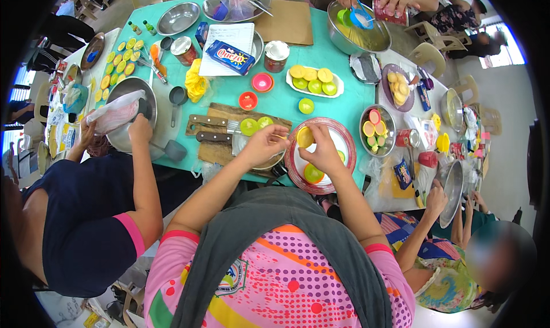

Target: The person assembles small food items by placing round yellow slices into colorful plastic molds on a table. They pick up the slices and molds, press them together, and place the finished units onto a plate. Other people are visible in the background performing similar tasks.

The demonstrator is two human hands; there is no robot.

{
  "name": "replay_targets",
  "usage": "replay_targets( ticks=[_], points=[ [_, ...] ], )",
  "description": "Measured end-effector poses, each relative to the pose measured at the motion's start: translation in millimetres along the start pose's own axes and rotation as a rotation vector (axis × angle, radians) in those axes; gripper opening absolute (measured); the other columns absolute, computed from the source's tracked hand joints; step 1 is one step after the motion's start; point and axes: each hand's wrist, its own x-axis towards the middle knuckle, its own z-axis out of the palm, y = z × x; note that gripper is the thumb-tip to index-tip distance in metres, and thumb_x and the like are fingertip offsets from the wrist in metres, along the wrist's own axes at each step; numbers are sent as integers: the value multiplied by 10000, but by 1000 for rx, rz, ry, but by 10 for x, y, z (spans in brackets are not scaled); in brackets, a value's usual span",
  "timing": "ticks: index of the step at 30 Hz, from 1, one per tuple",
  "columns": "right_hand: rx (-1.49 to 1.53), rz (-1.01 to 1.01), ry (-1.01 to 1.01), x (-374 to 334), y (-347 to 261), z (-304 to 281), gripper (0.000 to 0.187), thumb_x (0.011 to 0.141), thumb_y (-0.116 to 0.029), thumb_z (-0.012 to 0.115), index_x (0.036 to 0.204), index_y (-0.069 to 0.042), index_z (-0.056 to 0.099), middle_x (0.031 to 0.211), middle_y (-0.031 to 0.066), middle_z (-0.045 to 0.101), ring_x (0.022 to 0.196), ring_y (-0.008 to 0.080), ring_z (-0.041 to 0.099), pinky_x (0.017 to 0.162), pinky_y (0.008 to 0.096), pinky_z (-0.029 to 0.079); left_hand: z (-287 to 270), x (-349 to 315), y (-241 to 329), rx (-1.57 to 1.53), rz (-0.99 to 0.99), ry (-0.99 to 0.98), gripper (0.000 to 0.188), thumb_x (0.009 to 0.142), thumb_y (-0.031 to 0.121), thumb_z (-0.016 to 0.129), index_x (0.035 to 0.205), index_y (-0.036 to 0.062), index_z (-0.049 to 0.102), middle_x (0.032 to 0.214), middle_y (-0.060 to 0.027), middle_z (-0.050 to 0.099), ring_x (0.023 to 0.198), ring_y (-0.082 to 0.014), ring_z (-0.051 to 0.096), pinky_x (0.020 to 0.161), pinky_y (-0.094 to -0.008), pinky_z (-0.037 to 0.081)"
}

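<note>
My right hand (pixel 322 151) grips a small yellow mold cup (pixel 305 137) between thumb and fingers, tilted above a red-rimmed white plate (pixel 350 166). Just left of the cup, my left hand (pixel 264 148) is closed in a pinch; whatever its fingertips hold is too small to make out. Green and orange mold cups (pixel 313 174) lie on the plate, partly under my right hand. Beyond my left hand, two green mold cups (pixel 248 127) rest by the wooden board (pixel 220 111), near a fork and brown-handled knives (pixel 214 137). A bowl under my left forearm is mostly hidden.
A white tray of filled cups (pixel 317 92) and a lone green cup (pixel 306 105) stand ahead. A steel bowl of cups (pixel 378 130) sits right. At left, a person holds a cloth over a large bowl (pixel 123 134). Across, another person's hands work over a steel pot (pixel 360 41).
</note>
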Motion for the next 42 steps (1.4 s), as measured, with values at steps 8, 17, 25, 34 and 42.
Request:
replay_targets(
  ticks=[8,17,25,34,42],
  points=[
    [-11,-5,159,-34,-292,142,644,732,-147,763,1280,51,488,1148,208,531,982,326,599,835,362,521,90,80,-53,-450,-55,-61,366,888,30,625,1231,-42,519,1163,-113,607,1019,-163,615,872,-298,519],
    [423,175,157,-100,-193,256,598,801,-28,715,1331,39,446,1220,174,541,1090,237,598,907,326,529,281,76,-35,-213,28,14,390,878,26,600,1255,-9,506,1175,-89,580,1004,-165,600,850,-296,509],
    [950,269,62,-298,32,335,567,878,47,616,1371,86,340,1303,161,474,1162,244,543,964,355,505,408,28,-135,-131,44,-2,426,849,87,665,1226,13,479,1097,-78,586,953,-150,607,769,-283,527],
    [1216,281,-29,-202,-1,413,669,773,142,590,1381,20,340,1305,135,455,1209,248,494,934,340,499,363,-93,-12,228,167,195,393,780,97,700,1137,38,547,1065,-104,596,939,-191,627,777,-304,526],
    [1848,427,-169,-68,31,492,505,875,-118,481,1358,3,396,1333,148,460,1202,300,497,1033,433,409,331,-224,264,790,556,272,435,679,99,726,1091,66,588,1117,-119,576,1030,-328,568,870,-391,486]
  ],
)
